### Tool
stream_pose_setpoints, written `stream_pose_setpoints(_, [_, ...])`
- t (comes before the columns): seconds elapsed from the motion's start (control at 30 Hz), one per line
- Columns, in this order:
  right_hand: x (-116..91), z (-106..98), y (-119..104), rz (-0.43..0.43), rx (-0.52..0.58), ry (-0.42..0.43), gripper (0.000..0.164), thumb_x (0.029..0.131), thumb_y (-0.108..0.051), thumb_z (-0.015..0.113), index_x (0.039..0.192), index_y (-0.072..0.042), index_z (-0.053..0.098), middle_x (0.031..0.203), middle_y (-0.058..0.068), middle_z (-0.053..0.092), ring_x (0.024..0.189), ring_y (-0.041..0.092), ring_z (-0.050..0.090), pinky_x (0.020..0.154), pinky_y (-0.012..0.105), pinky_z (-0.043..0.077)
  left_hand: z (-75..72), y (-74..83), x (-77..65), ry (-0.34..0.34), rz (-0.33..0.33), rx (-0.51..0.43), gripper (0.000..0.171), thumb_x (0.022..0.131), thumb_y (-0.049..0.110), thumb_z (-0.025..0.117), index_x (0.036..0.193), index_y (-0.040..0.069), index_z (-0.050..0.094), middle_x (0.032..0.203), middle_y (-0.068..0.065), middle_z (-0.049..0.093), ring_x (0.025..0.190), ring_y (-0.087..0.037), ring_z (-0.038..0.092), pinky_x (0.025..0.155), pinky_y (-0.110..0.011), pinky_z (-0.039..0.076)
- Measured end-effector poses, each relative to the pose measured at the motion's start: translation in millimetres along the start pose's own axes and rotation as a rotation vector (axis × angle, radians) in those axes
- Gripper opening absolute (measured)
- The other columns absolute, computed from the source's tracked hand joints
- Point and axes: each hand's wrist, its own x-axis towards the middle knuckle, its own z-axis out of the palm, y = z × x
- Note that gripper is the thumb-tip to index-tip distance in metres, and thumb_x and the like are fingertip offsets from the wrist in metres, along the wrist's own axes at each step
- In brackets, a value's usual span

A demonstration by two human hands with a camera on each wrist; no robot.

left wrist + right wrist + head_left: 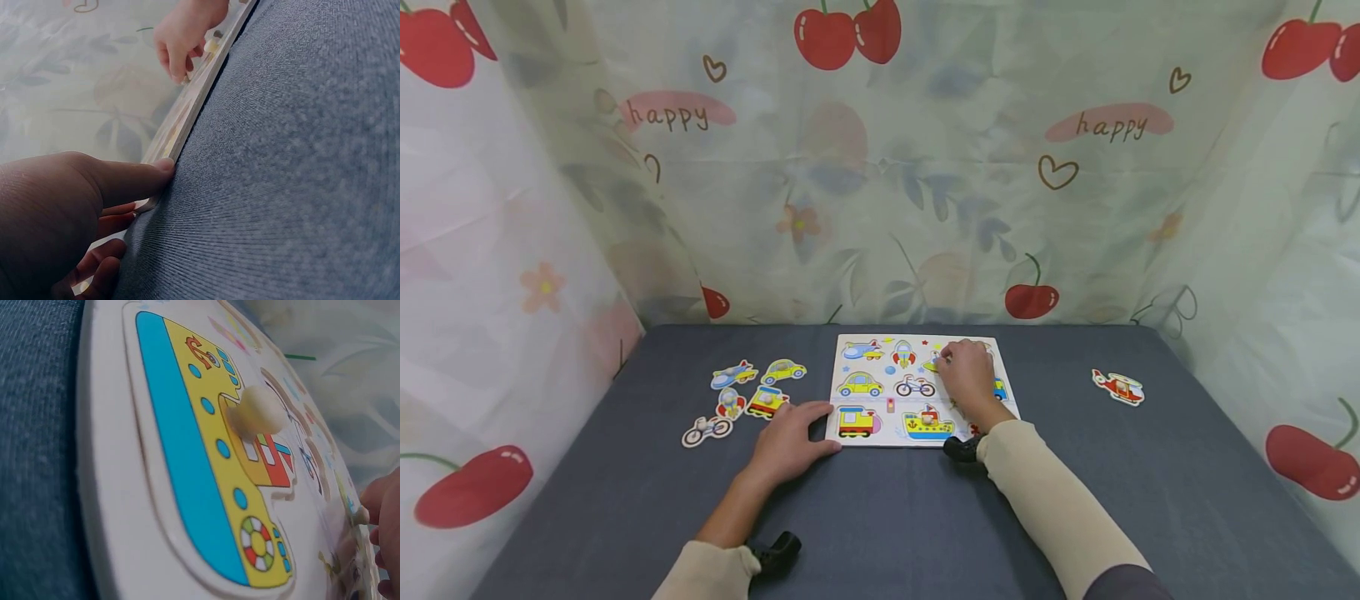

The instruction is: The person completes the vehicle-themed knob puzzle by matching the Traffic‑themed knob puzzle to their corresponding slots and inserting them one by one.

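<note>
A white wooden puzzle board (891,439) printed with vehicles lies on the table. My left hand (792,442) is at its near-left corner, thumb (140,178) extended against the near edge and the forefinger at the left edge. Over the upper right of the board, my right hand (967,375) pinches the small knob (361,516) of a puzzle piece, which the hand mostly hides. A ship piece (928,423) with a round wooden knob (256,412) sits in its recess at the near side.
Left of the board lie several loose pieces: a plane (734,375), a car (784,371), a train (767,402), a rocket (731,404) and a bicycle (707,431). A helicopter piece (1118,387) lies far right. A printed curtain (880,250) surrounds the dark tabletop (880,525).
</note>
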Motion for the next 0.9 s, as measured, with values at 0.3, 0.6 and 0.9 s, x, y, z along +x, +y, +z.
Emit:
stream_pose_setpoints(0.3, [3.3, -12.9, 9.0, -0.017, -0.006, 0.003, 0.022, 0.091, -0.023, 0.064, 0.104, -0.008, 0.073, 0.101, 0.009, 0.068, 0.099, 0.029, 0.054, 0.089, 0.046, 0.04, -0.8, 0.7, 0.0, 0.0, -0.004, 0.001, 0.061, 0.079, 0.038, 0.08, 0.133, 0.017, 0.062, 0.136, 0.0, 0.057, 0.113, -0.024, 0.049, 0.089, -0.049, 0.044])
stream_pose_setpoints(0.6, [5.0, -26.2, 27.8, -0.035, -0.081, 0.009, 0.019, 0.093, -0.02, 0.063, 0.105, -0.008, 0.073, 0.104, 0.012, 0.066, 0.099, 0.03, 0.053, 0.087, 0.046, 0.041, -0.8, 0.9, -0.2, 0.003, 0.001, 0.0, 0.061, 0.079, 0.038, 0.08, 0.133, 0.018, 0.062, 0.135, 0.0, 0.057, 0.113, -0.024, 0.049, 0.089, -0.048, 0.043])
stream_pose_setpoints(0.9, [4.0, -40.5, 53.3, -0.025, -0.109, 0.033, 0.021, 0.094, -0.021, 0.062, 0.106, -0.006, 0.071, 0.106, 0.014, 0.065, 0.1, 0.033, 0.052, 0.089, 0.048, 0.041, -0.5, 0.8, -0.5, 0.006, -0.005, -0.008, 0.061, 0.078, 0.038, 0.08, 0.133, 0.018, 0.061, 0.136, 0.0, 0.057, 0.111, -0.024, 0.049, 0.089, -0.047, 0.043])
